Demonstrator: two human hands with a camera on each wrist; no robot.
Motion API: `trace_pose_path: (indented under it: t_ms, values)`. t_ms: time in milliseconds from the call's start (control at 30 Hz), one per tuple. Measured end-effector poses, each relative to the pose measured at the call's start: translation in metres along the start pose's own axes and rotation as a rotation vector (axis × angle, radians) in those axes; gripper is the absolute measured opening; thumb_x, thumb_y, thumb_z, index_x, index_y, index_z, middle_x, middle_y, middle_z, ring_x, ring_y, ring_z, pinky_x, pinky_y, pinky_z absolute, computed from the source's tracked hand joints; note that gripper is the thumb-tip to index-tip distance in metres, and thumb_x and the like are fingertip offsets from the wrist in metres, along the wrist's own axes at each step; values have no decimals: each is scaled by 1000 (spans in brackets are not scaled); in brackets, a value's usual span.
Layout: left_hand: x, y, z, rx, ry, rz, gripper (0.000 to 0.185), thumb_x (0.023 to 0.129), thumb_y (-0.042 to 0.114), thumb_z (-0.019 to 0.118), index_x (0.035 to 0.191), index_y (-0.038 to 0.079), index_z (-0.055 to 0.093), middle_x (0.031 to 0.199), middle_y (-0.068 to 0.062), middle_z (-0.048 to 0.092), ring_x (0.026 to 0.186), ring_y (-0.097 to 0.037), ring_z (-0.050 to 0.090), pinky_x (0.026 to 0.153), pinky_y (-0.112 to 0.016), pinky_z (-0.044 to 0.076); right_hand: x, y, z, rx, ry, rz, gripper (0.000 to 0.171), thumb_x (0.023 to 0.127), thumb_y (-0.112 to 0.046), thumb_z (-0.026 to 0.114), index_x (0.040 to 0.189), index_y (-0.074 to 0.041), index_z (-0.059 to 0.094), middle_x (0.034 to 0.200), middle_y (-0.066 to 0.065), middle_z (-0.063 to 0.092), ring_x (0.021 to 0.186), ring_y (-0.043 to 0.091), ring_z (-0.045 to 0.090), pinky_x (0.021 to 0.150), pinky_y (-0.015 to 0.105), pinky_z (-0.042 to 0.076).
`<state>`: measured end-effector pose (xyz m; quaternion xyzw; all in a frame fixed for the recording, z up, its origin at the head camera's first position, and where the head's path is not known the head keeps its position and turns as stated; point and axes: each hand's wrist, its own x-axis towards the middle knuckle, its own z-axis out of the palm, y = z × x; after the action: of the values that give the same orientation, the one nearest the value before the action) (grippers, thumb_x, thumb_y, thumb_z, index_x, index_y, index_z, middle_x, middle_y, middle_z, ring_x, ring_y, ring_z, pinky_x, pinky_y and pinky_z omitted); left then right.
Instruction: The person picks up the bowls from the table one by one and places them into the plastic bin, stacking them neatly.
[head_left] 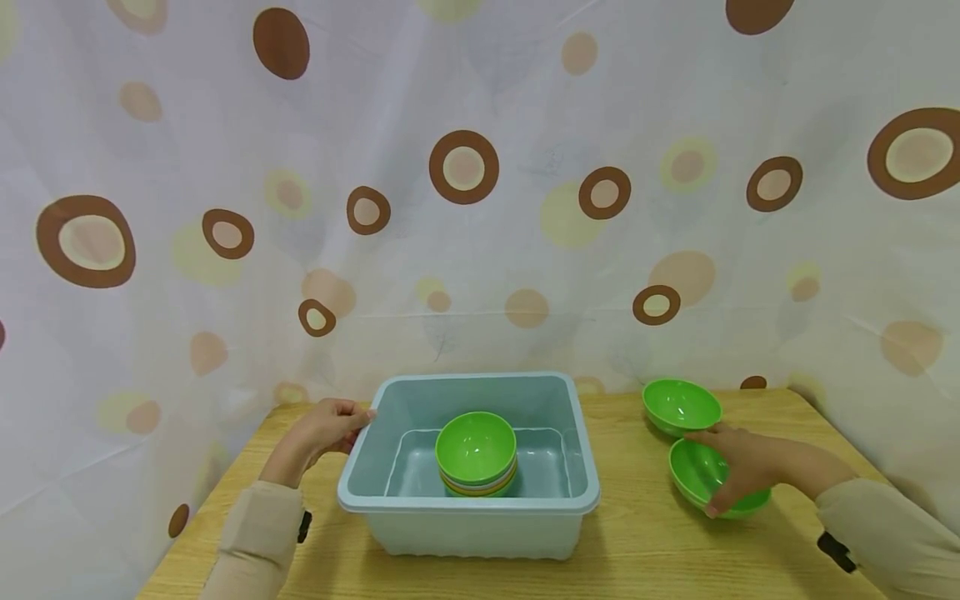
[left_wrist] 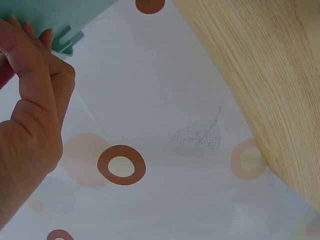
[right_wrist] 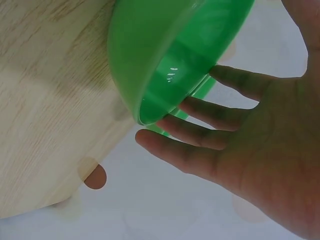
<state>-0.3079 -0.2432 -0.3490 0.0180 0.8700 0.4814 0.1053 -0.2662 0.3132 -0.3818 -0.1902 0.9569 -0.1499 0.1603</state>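
Note:
A light blue plastic basin [head_left: 480,533] stands mid-table. My left hand [head_left: 330,429] grips its left rim, thumb on top; in the left wrist view the fingers [left_wrist: 37,70] curl at the basin's edge [left_wrist: 75,17]. Inside the basin sits a stack of bowls [head_left: 476,454], a green one on top, with white and yellow edges beneath. To the right, my right hand [head_left: 742,467] spans a green bowl [head_left: 693,471], its spread fingers [right_wrist: 200,112] at the rim in the right wrist view. Behind that bowl stands another green bowl [head_left: 678,404].
The wooden table [head_left: 630,533] runs back to a white curtain [head_left: 480,250] printed with brown and beige spots. The basin's right wall lies between the stacked bowls and the two green bowls on the table.

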Motion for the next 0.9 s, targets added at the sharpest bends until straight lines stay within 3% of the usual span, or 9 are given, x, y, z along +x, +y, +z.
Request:
trace_pose_path:
  t_ms: [400, 900]
  values:
    - [-1, 1, 0, -10, -6, 6, 23, 98, 20, 56, 82, 3, 58, 77, -6, 56, 65, -15, 56, 63, -28, 53, 2, -3, -1, 45, -50, 32, 100, 66, -29, 87, 141, 9, 33, 135, 51, 18, 121, 67, 27, 89, 74, 32]
    - [0, 0, -1, -17, -14, 10, 25, 99, 21, 56, 82, 3, 58, 76, -6, 56, 64, -15, 56, 63, -28, 54, 0, -10, -10, -21, -57, -26, 99, 65, -33, 86, 139, 10, 36, 131, 49, 30, 120, 63, 34, 89, 70, 36]
